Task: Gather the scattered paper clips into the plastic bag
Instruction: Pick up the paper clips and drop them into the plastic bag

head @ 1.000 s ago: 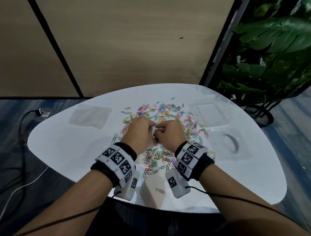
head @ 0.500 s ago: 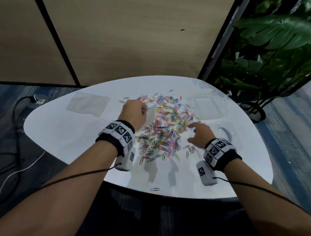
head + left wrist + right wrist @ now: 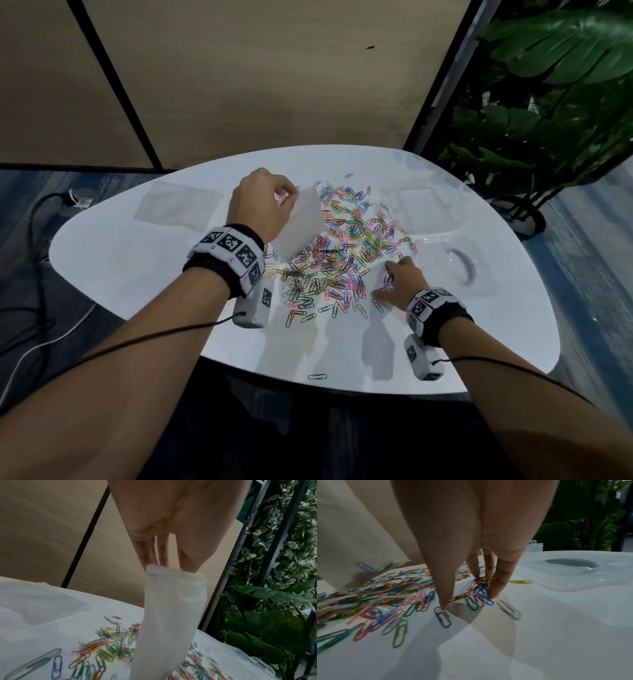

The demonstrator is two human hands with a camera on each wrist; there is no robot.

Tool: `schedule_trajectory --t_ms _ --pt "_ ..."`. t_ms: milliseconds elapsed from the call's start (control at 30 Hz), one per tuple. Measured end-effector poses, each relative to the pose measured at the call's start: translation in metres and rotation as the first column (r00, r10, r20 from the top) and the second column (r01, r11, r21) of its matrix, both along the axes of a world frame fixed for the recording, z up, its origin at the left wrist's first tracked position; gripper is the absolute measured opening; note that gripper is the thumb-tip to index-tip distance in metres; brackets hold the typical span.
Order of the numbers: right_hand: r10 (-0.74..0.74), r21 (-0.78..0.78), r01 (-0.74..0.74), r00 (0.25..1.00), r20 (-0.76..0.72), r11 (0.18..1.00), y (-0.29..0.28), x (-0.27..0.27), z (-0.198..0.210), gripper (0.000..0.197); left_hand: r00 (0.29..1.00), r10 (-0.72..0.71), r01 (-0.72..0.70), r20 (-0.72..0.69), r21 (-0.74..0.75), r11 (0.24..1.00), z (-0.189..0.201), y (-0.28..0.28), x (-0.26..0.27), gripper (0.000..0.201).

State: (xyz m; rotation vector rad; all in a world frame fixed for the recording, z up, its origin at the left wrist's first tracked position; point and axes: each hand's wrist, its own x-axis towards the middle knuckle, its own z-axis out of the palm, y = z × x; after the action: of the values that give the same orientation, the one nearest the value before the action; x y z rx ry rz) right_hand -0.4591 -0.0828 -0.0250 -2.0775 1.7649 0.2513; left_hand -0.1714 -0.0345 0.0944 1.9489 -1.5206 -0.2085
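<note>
Pinched at its top edge by the left hand (image 3: 262, 205), the plastic bag (image 3: 299, 224) hangs tilted over the left part of the paper clips (image 3: 342, 253), its lower end close to the counter (image 3: 137, 260); this grip is closed on the bag. Head view: the right hand (image 3: 402, 282) rests at the right edge of the scatter, fingers spread and bent down onto the clips. One clip (image 3: 317, 377) lies apart near the counter's near edge. A flat clear sheet (image 3: 178, 207) lies at far left, a clear plastic lid (image 3: 448, 263) just right of the right hand, and a leafy plant (image 3: 555, 85) stands beyond the counter at right.

Left wrist view: the left hand (image 3: 173, 524) holds the plastic bag (image 3: 171, 615) by its rim between the thumb and the fingertips (image 3: 145, 557); the bag hangs down to the counter (image 3: 42, 635), with paper clips (image 3: 102, 649) lying on both sides of it.

Right wrist view: the right hand (image 3: 471, 527) has its thumb tip down on the counter (image 3: 539, 635) and its fingertips (image 3: 496, 588) gathered round a small bunch of paper clips (image 3: 479, 592); whether this grip has lifted them cannot be told. The plastic bag (image 3: 354, 536) hangs at upper left, a few clips showing through its lower end. The clear plastic lid (image 3: 573, 574) lies at right.
</note>
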Motion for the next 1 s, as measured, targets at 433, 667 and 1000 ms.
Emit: schedule_trajectory --t_ms 433,667,1000 --pt "0.133 -0.157 -0.134 0.991 -0.013 0.978 0.004 0.058 -0.003 0.017 0.995 0.034 -0.035 -0.089 -0.012 0.999 0.020 0.028 0.055 0.011" --pt "-0.237 0.067 0.228 0.947 0.215 0.971 -0.024 0.042 0.011 0.017 0.999 -0.041 0.033 0.034 0.224 0.974 0.012 0.041 0.059 0.020" --pt "-0.733 0.731 -0.075 -0.002 0.680 0.678 0.008 0.126 0.092 0.034 0.964 -0.120 0.206 -0.238 0.378 0.903 -0.009 0.036 0.034 0.033"
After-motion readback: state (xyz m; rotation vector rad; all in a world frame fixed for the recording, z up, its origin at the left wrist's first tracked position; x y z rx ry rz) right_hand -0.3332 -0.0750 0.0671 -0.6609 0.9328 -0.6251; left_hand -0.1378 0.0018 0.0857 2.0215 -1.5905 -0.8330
